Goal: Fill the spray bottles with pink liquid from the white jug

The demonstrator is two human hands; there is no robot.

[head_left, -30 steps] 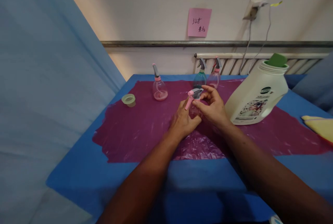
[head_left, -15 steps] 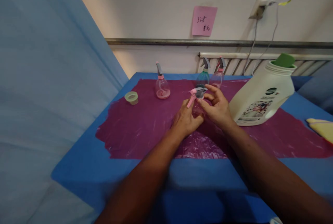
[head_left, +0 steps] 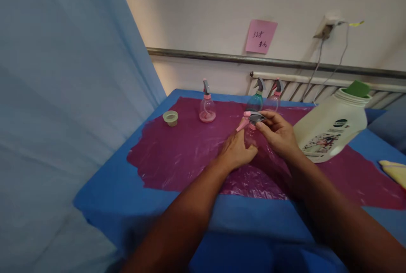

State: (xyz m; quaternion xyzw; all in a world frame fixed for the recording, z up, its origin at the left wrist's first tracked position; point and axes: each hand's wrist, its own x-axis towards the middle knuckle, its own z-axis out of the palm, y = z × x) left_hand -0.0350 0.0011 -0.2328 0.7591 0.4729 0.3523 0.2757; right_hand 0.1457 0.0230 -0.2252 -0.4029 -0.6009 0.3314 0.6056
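Observation:
A small clear spray bottle (head_left: 250,135) stands on the purple plastic sheet (head_left: 190,146) in the middle of the table. My left hand (head_left: 236,151) is wrapped round the bottle's body. Its grey and pink trigger head (head_left: 252,118) is pinched between the fingers of my right hand (head_left: 279,135). Both hands are closed on the same bottle.
Behind stand a pink-liquid spray bottle (head_left: 207,108), a teal spray bottle (head_left: 256,97) and another pink spray bottle (head_left: 275,95). A pale green cap (head_left: 170,117) lies at the left. A big white detergent jug (head_left: 333,127) leans at the right, and a yellow cloth (head_left: 395,170) lies at the far right.
The camera has swung left and tilted, so everything sits further right. My right fingers have closed down on the trigger head; my left hand keeps its hold on the bottle.

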